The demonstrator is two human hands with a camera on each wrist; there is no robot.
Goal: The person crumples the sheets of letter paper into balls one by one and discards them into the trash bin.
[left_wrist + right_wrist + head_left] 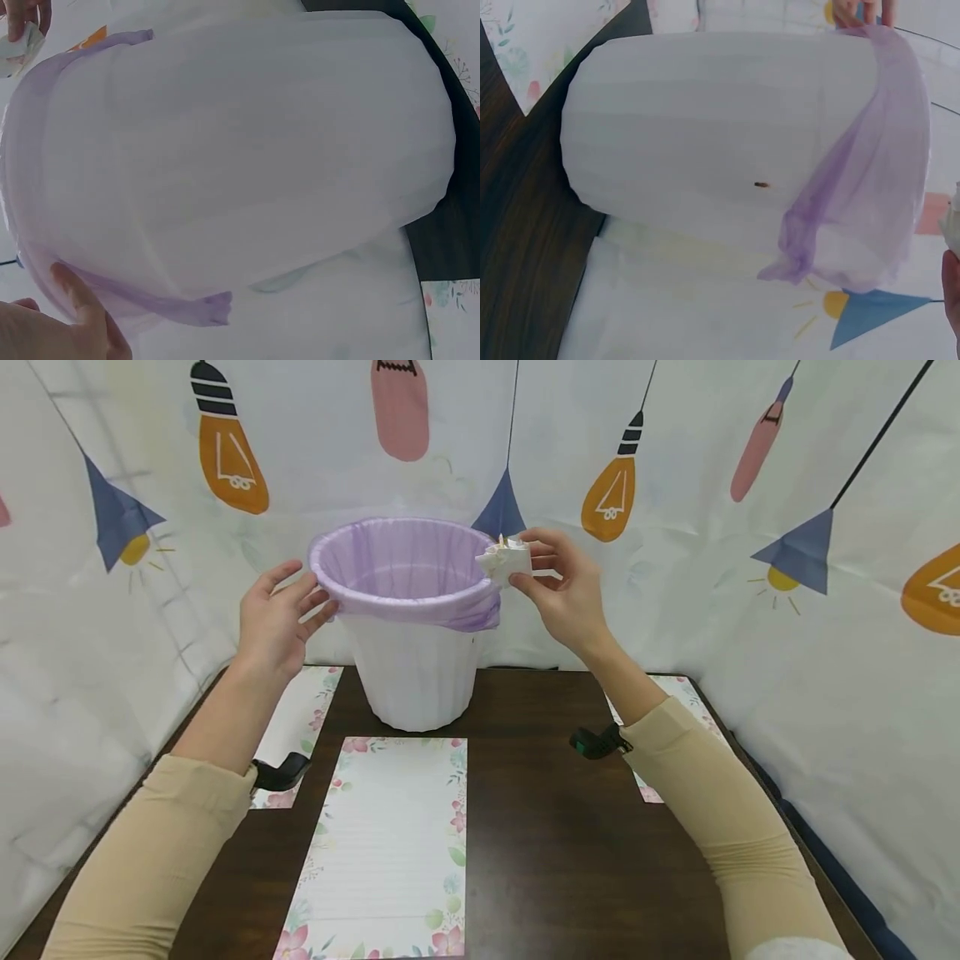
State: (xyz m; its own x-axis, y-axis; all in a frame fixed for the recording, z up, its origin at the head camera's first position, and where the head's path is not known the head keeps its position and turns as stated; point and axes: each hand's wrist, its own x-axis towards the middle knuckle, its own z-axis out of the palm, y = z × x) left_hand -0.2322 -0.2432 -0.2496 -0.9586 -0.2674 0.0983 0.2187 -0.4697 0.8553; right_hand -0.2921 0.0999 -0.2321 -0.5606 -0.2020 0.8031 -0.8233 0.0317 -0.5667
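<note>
A white bin [416,677] stands upright at the back of the table, lined with a purple bin bag [405,600] folded over its rim. The left hand [279,618] touches the bag at the rim's left side, its fingers spread and loosely bent. On the other side, the right hand [562,583] pinches a small white crumpled wad [508,562] between thumb and fingers, beside the right rim. The wad looks like paper or film; its exact kind cannot be told. In the right wrist view the bag's loose edge [799,240] hangs down the bin's side.
A flower-bordered sheet [397,843] lies on the dark table [570,860] in front of the bin. Similar sheets lie at the left [300,718] and behind the right forearm [686,693]. A white printed cloth [690,577] encloses the table at the back and sides.
</note>
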